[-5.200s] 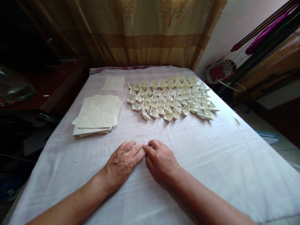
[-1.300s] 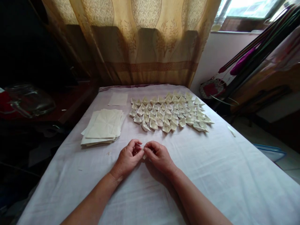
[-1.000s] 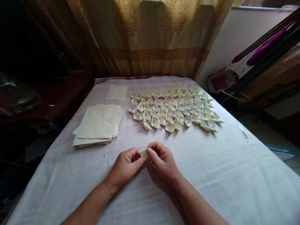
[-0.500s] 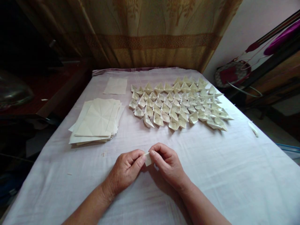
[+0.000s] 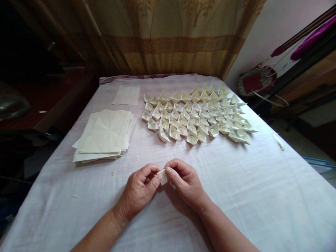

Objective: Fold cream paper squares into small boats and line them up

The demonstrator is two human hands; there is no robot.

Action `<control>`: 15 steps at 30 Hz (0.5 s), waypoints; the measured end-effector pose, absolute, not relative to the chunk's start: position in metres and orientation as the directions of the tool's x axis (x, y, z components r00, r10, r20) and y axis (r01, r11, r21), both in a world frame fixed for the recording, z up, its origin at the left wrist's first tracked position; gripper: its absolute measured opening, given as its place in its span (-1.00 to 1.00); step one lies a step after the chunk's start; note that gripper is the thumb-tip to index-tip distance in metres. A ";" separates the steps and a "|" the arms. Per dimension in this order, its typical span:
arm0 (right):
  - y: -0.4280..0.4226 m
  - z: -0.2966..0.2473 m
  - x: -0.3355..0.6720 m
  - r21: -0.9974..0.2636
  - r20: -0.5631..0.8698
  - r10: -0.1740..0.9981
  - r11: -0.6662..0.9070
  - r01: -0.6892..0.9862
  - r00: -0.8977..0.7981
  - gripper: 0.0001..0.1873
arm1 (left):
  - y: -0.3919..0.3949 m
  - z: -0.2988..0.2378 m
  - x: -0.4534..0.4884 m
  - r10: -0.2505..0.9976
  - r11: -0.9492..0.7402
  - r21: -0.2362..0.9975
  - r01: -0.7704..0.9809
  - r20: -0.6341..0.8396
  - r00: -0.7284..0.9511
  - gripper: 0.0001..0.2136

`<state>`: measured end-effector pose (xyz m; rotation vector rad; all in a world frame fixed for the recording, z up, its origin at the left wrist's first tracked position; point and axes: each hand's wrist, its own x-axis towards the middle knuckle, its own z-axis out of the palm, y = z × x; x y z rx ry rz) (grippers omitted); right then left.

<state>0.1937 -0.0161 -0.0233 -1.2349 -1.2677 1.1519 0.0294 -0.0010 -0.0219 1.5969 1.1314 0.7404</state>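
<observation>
A small folded piece of cream paper (image 5: pixel 163 177) is pinched between my two hands, low over the white cloth. My left hand (image 5: pixel 143 187) grips its left edge with thumb and fingertips. From the other side, my right hand (image 5: pixel 185 182) holds the paper between thumb and bent index finger. The fingers cover much of the paper, so its full shape is hidden. Beyond the hands stand rows of folded paper boats (image 5: pixel 193 119), several deep. To the left lies a stack of creased paper sheets (image 5: pixel 105 134).
A single square sheet (image 5: pixel 126 95) lies behind the stack. The white cloth (image 5: pixel 236 196) covers the surface, with a small pale scrap (image 5: pixel 279 142) near its right edge. A patterned curtain (image 5: pixel 168 42) hangs at the back. A bag (image 5: pixel 256 82) is at the right.
The view has shifted slightly, moving the scene a little left. My left fingers have lifted a bit and loosened around the paper's top edge. Both hands keep hold of it.
</observation>
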 end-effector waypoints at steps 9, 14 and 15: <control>-0.018 -0.026 0.192 -0.996 0.016 1.000 0.018 0.083 -0.017 -0.84 | -0.002 -0.027 0.030 0.958 0.031 0.975 0.222 -0.092 0.272 -0.77; -0.020 -0.024 0.188 -0.998 -0.067 0.998 -0.067 -0.015 0.008 -0.85 | -0.003 -0.025 0.031 0.948 0.034 0.975 0.218 -0.101 0.301 -0.77; -0.020 -0.024 0.188 -0.997 -0.075 0.997 -0.074 -0.036 0.018 -0.85 | -0.003 -0.024 0.031 0.944 0.036 0.974 0.225 -0.107 0.312 -0.77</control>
